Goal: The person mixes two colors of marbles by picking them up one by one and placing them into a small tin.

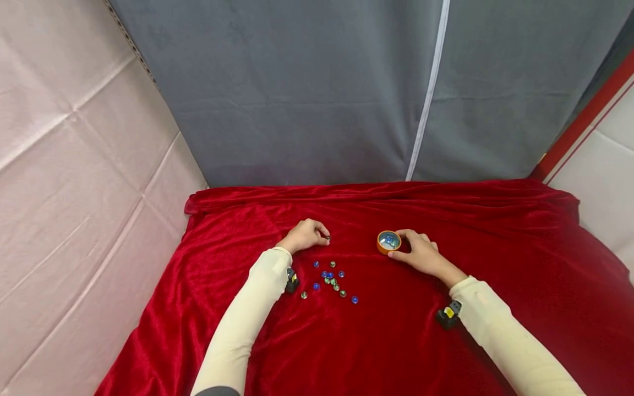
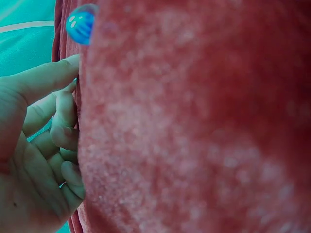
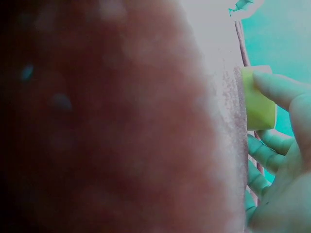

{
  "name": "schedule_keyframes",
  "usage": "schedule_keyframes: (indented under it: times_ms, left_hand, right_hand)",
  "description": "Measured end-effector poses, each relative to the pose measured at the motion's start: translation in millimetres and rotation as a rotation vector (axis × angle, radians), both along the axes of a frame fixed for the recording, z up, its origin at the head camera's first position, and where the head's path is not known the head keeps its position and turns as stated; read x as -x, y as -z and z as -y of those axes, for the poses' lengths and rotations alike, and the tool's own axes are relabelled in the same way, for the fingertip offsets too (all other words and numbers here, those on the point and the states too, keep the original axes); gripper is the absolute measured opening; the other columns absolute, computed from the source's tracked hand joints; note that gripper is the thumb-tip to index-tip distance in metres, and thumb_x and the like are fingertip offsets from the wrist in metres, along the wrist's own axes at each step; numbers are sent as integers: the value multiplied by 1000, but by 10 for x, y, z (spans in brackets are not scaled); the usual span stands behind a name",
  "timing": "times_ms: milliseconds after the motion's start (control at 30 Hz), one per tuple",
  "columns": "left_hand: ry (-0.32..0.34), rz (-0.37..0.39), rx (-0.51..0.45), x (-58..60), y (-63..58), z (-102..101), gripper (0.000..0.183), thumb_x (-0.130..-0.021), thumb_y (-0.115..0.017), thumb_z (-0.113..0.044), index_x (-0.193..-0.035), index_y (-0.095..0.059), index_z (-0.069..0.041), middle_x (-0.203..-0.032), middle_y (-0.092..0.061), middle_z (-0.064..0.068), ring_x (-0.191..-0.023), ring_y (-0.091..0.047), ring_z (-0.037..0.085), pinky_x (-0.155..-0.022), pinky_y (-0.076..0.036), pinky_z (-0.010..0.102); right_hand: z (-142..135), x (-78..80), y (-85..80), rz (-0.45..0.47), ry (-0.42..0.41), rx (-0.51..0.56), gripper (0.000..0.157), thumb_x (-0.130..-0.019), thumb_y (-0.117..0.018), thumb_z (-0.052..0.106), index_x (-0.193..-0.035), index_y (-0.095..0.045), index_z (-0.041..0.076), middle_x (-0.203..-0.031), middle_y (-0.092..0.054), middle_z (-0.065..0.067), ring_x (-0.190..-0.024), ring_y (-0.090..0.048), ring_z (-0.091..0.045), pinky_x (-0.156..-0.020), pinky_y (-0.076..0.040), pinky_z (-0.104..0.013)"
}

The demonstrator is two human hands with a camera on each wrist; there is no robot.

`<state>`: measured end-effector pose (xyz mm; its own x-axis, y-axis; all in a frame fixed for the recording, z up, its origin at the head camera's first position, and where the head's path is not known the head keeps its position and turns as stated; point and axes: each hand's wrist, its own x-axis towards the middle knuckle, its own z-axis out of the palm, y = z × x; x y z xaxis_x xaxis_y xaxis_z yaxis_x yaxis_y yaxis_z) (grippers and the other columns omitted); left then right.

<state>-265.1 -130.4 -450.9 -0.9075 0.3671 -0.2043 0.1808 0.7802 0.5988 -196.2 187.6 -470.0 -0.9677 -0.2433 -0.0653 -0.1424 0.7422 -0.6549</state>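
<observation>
Marbles (image 1: 333, 281), approx. a dozen blue & green ones, lie loose on the red-clothed tabletop (image 1: 376, 341), btwn. the person's forearms. Most sit in a tight cluster, some touching; a few are well apart, incl. a blue marble (image 1: 354, 300) at the near right & a green marble (image 1: 304, 295) at the near left.

We see the L hand, i.e. the left hand (image 1: 306, 236), just beyond the cluster, thumb & index finger pinching what looks like a small dark marble (image 1: 328, 238). It's low over the cloth; we can't tell if the marble touches it. In the left wrist view we get the fingers bent in near the thumb, w/ a blue marble (image 2: 81, 24) near them; the pinched piece is hidden there.

We find the right hand (image 1: 421, 252) gripping an orange cup (image 1: 388, 252) from its right side, thumb on the near edge & fingers round the far one. The cup is upright, mouth up, right of the cluster, w/ blue marbles (image 1: 389, 240) inside, too small for us to count. In the right wrist view the cup looks yellow-green.

Both arms have cream sleeves (image 1: 252, 302), w/ a black device (image 1: 292, 280) at the L wrist. Behind, we note a grey curtain (image 1: 307, 99).
</observation>
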Motion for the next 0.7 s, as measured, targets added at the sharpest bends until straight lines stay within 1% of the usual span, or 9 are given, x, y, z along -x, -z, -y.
schedule_keyframes:
  times_ms: [233, 400, 600, 700]
  left_hand:
    - [-11, 4, -23, 1, 0, -8, 14, -80, -77, -20, -93, -75, -14, -78, -69, -3, -67, -51, 7, -64, -42, 22]
    - [-18, 9, -25, 4, -25, -7, 14, -81, -77, -20, -93, -75, -13, -75, -66, -2, -67, -50, 7, -64, -41, 21]
    - [14, 0, -30, 29, -74, -70, 13, -80, -77, -21, -91, -74, -14, -73, -64, -3, -67, -50, 7, -63, -41, 21]
    - [33, -4, -42, 36, -120, -127, 13, -81, -77, -21, -91, -74, -14, -70, -62, -3, -65, -50, 7, -62, -40, 21]
  right_hand:
    - [15, -8, -32, -7, 4, 3, 64, -86, -70, 37, -133, -47, 1, -133, -51, -23, -118, -40, -41, -85, -27, -51]
    - [21, -2, -41, -9, -1, 3, 63, -86, -70, 37, -133, -47, 1, -133, -51, -23, -118, -40, -41, -85, -27, -52]
    - [12, -9, -48, -3, -3, 1, 63, -86, -70, 36, -134, -46, 1, -134, -50, -23, -119, -39, -42, -86, -27, -52]
    - [19, -22, -55, -2, -2, 2, 63, -87, -70, 36, -134, -46, 1, -134, -51, -23, -119, -39, -42, -86, -27, -53]
